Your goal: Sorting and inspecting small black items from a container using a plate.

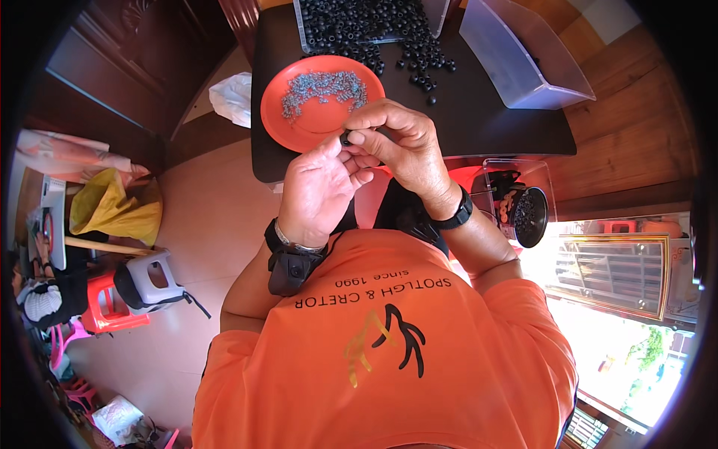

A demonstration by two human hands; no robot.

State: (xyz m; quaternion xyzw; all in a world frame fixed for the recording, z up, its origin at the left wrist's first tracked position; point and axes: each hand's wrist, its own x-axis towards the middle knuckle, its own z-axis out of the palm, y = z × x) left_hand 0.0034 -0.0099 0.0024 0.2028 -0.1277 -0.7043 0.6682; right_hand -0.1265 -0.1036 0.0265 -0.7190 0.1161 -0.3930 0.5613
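Observation:
My left hand (320, 188) and my right hand (400, 142) meet above the near edge of a dark table (479, 112). Both pinch one small black ring-shaped part (346, 138) between their fingertips. Just beyond the fingers lies an orange plate (288, 123) holding a scatter of small grey metal pieces (323, 88). Further back, a clear tray (307, 30) is filled with several black ring parts, and more of them have spilled onto the table (419, 63). I wear an orange shirt and a dark band on each wrist.
An empty clear plastic bin (523, 63) stands at the table's back right. A clear container with dark parts (523, 209) sits low on the right. On the floor to the left are a white bag (233, 97), a yellow bag (116, 209), a grey stool (149, 280) and a red stool (105, 310). A person sits at far left.

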